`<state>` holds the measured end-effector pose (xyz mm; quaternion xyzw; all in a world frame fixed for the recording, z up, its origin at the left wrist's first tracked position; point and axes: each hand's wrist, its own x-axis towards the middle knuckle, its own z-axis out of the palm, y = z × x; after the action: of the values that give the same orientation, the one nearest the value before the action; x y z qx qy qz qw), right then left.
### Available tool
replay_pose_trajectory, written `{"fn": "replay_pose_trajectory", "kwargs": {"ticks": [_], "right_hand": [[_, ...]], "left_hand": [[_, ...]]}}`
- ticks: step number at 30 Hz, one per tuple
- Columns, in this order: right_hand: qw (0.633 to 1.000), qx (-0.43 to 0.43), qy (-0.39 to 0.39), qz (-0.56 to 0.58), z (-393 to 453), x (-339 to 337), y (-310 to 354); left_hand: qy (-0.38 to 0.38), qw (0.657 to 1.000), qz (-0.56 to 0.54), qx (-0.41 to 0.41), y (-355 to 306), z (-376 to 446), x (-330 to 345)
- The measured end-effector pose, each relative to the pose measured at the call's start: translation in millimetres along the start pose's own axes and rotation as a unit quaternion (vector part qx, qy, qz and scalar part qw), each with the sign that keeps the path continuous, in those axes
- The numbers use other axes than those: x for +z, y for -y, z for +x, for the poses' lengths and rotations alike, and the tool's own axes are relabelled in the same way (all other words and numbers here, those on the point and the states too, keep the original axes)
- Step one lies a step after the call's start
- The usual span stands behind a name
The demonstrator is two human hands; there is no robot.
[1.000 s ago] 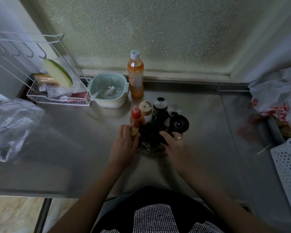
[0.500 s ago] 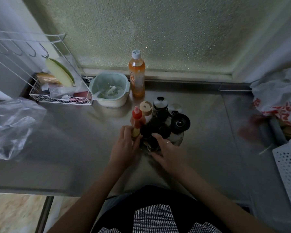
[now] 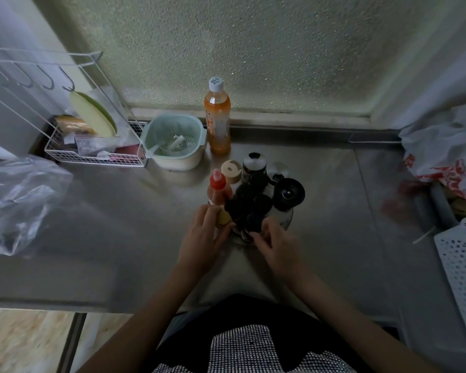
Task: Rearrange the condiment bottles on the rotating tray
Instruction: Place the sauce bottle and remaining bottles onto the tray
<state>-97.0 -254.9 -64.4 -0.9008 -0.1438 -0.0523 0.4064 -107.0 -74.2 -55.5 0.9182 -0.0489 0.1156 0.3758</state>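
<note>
A round rotating tray (image 3: 287,220) stands mid-counter, crowded with condiment bottles: a red-capped sauce bottle (image 3: 218,188), a tan-lidded jar (image 3: 231,172), a silver-topped jar (image 3: 254,164), a wide black lid (image 3: 289,194) and several small black caps (image 3: 253,203). My left hand (image 3: 203,239) is wrapped around a small yellow-capped bottle (image 3: 223,218) at the tray's left edge. My right hand (image 3: 277,244) pinches a small black-capped bottle (image 3: 254,220) at the tray's near edge; its body is hidden by my fingers.
Behind the tray stand an orange drink bottle (image 3: 218,117) and a pale green colander bowl (image 3: 174,142). A white wire rack (image 3: 92,146) sits back left, a clear plastic bag (image 3: 19,197) left, a white perforated basket (image 3: 460,267) and bags right.
My right hand has slid left and toward me, from the tray's right side to its near edge, and closed on a black-capped bottle. My left hand stays on the yellow-capped bottle.
</note>
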Motion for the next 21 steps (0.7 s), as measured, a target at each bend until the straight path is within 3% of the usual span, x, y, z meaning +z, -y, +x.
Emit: {"fn": "replay_pose_trajectory", "kwargs": {"ticks": [5, 11, 16, 21], "right_hand": [[0.996, 0.087, 0.016, 0.016, -20, 0, -24], [0.988, 0.100, 0.108, 0.055, -17, -1, -21], [0.987, 0.133, 0.083, 0.045, -22, -4, -30], [0.987, 0.151, 0.044, 0.037, -24, -10, -37]], "left_hand": [[0.022, 0.999, -0.043, 0.017, -7, -1, 7], [0.027, 0.998, -0.049, 0.008, -12, 7, 16], [0.064, 0.998, -0.027, 0.001, -6, 8, 25], [0.041, 0.995, -0.047, -0.074, -2, 3, 21]]}}
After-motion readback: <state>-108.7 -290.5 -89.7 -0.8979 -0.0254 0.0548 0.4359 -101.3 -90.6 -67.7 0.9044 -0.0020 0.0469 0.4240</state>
